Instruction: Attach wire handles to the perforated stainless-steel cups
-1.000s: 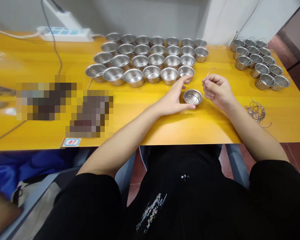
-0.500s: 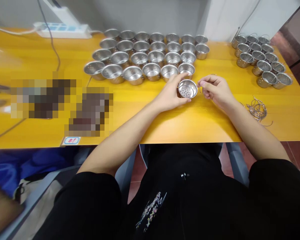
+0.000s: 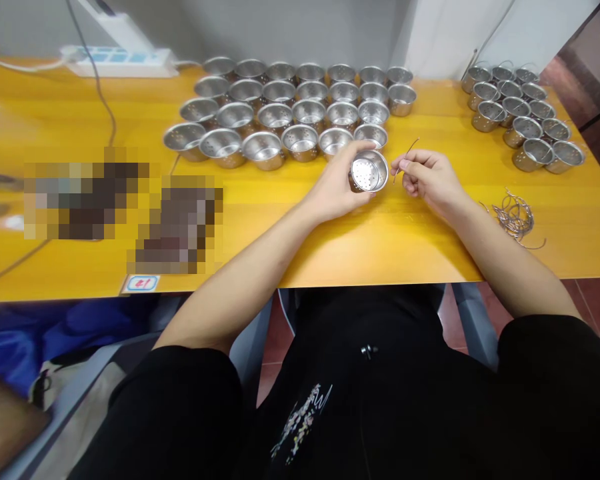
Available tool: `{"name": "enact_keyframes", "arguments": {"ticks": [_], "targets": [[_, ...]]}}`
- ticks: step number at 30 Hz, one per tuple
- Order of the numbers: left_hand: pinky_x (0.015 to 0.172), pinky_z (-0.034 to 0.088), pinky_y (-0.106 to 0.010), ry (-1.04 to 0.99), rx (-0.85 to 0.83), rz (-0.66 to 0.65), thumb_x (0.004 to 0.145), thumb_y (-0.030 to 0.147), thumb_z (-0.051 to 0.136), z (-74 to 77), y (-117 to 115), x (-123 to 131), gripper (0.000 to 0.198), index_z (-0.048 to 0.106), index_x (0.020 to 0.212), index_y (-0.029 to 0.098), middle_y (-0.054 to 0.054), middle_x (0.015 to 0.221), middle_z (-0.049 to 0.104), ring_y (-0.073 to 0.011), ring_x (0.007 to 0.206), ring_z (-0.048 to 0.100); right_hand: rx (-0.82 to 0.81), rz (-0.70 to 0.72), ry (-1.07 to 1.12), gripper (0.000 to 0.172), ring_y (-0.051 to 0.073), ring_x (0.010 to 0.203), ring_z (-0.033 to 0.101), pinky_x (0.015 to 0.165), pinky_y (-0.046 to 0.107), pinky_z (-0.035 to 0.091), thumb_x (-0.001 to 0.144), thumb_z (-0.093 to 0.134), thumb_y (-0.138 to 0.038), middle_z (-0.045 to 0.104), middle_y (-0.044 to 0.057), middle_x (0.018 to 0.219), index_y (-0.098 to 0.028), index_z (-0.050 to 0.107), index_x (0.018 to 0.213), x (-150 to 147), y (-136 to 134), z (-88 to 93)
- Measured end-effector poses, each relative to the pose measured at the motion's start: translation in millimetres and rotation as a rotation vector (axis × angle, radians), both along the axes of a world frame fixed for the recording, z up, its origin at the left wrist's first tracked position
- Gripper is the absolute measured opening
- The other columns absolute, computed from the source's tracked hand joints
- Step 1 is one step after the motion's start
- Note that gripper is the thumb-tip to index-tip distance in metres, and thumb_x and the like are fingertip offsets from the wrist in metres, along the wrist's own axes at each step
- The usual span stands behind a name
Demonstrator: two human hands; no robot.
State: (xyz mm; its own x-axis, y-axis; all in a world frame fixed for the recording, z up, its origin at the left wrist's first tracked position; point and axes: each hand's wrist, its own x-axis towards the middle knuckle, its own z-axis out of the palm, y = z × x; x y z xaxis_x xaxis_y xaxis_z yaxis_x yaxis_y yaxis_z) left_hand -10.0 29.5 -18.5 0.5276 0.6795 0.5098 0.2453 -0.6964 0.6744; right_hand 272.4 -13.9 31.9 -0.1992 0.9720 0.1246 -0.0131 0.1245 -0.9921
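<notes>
A small round metal cup is shining silver near the middle of the yellow, smooth-topped table, its sides and flat bottom showing neat punched holes and its mouth facing up and toward the wearer. A thin, stiff, curved wire is standing up at a slant just beside the cup's rim, on the right; whether the two are touching, I cannot tell. Behind, perforated cups of the same kind are standing upright in four rows, seven in each of the two back ones and six in each of the two front ones, making twenty-six. Off to the right, thirteen more cups with wire handles are sitting close together, and nearer the table's front edge a pile of bent wires is lying too tangled for counting. The left hand is grasping the single cup, its thumb and fingers spreading as wide as the cup's body and curving around the side. The right hand is pinching the single wire between thumb and forefinger, those tips pressing together, while its other fingers are curling in toward the palm.
</notes>
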Motion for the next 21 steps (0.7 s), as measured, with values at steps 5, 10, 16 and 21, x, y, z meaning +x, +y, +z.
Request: {"name": "enact_keyframes", "arguments": {"ticks": [5,10,16,21], "targets": [[0.153,0.052,-0.073,0.012,-0.008,-0.011,0.085,0.077,0.107,0.4,1,2,0.113,0.064,0.178,0.030,-0.020,0.187,0.072,-0.0520,0.174,0.068,0.072,-0.012,-0.095,0.066,0.012,0.058,0.051,0.048,0.031,0.040,0.090,0.110,-0.088,0.080,0.003,0.087,-0.027,0.086,0.096,0,0,-4.8],[0.153,0.052,-0.076,0.060,-0.047,0.013,0.077,0.080,0.113,6.6,-4,2,0.118,0.070,0.175,0.029,-0.020,0.184,0.075,-0.0531,0.172,0.069,0.102,-0.020,-0.141,0.074,0.014,0.060,0.049,0.052,0.032,0.038,0.086,0.109,-0.099,0.080,0.003,0.084,-0.028,0.092,0.100,1,-2,-6.9],[0.152,0.054,-0.074,0.041,-0.068,-0.028,0.078,0.080,0.112,6.7,-8,6,0.118,0.070,0.175,0.027,-0.021,0.182,0.075,-0.0518,0.170,0.071,0.133,-0.018,-0.135,0.069,0.014,0.061,0.044,0.054,0.033,0.037,0.084,0.113,-0.093,0.074,0.001,0.076,-0.028,0.093,0.099,-2,-7,-2.5],[0.153,0.054,-0.073,-0.037,-0.150,-0.066,0.075,0.090,0.111,3.3,-11,11,0.123,0.070,0.174,0.029,-0.021,0.185,0.073,-0.0519,0.173,0.069,0.132,0.007,-0.130,0.057,0.019,0.077,0.068,0.067,0.034,0.061,0.083,0.119,-0.075,0.089,0.007,0.095,-0.026,0.095,0.097,-8,-13,4.1]]}}
